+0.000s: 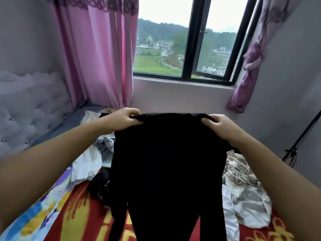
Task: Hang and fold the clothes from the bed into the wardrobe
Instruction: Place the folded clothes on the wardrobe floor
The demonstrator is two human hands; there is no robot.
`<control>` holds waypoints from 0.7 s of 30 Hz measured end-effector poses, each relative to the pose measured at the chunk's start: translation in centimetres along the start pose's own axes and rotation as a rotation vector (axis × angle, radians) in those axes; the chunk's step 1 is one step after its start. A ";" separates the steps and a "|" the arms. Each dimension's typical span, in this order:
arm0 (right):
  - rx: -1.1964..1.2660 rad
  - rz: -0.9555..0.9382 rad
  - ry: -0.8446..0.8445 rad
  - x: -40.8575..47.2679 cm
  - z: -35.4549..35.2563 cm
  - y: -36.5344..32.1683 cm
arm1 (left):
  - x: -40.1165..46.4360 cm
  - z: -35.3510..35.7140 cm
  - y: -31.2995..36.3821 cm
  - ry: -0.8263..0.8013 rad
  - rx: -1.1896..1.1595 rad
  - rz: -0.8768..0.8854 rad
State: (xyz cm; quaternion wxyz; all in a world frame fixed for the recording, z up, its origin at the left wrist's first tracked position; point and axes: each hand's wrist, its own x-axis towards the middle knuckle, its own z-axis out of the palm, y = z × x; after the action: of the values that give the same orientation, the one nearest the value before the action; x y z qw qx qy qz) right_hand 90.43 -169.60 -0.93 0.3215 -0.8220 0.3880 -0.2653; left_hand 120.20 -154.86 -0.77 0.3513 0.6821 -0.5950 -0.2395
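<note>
Hands level and apart, left hand (126, 117) and right hand (217, 123) each pinching a top corner of the black garment (166, 171), which hangs lengthwise straight down between them over the bed (78, 211), equally near both, loose clothes (243, 193) beneath.

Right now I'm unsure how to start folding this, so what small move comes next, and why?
Probably lower the black garment flat onto the bedsheet. The left hand and right hand pinch its top edge and it hangs in the air; folding likely needs it flat.
</note>
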 end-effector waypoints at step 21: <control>0.126 -0.286 -0.123 0.5 3.3 -7.3 | 1.5 1.5 9.3 0.263 0.357 0.398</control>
State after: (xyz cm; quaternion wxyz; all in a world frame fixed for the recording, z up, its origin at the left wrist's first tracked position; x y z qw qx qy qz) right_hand 96.34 -165.33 2.39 0.3543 -0.8619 0.2291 -0.2814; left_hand 113.37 -157.01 5.51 0.3401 0.6283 -0.6989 0.0329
